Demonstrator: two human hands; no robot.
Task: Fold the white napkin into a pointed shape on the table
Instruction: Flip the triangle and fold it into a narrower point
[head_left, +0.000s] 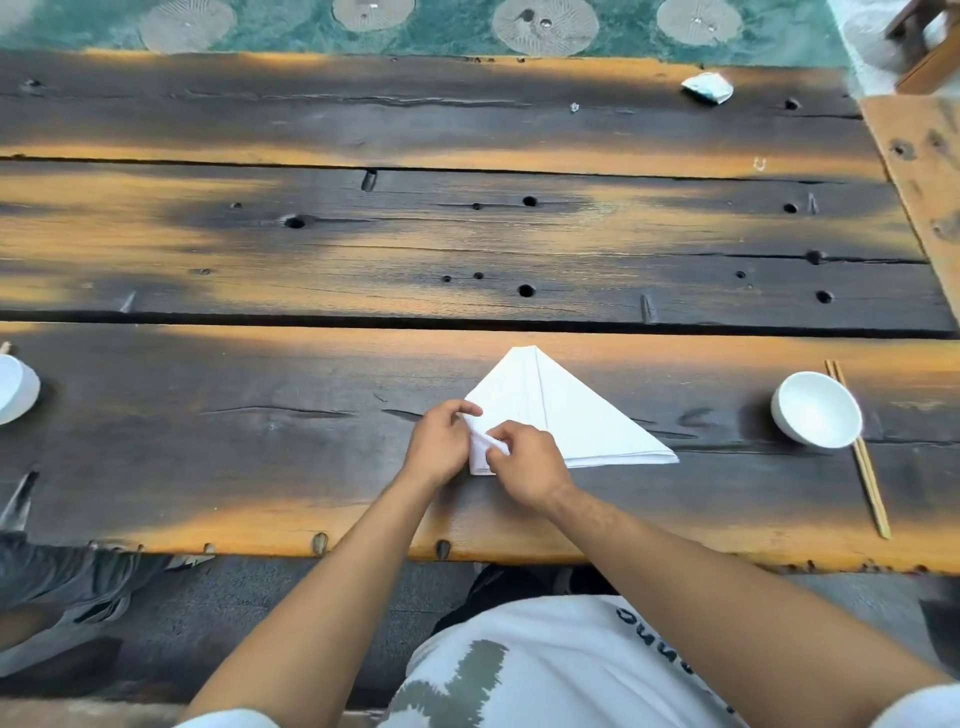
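A white napkin (561, 410) lies on the dark wooden table (467, 234) near its front edge, folded into a triangle with its point facing away from me. My left hand (439, 441) pinches the napkin's left corner from the left. Just beside it, my right hand (530, 465) grips the same corner, which is lifted and bunched between the fingers of both hands. The napkin's right corner lies flat on the wood, with its layered edges showing.
A white bowl (816, 409) stands at the right with a pair of chopsticks (860, 452) beside it. Another white bowl (15, 387) sits at the left edge. A crumpled white scrap (707, 88) lies far right at the back. Another person's leg shows at lower left.
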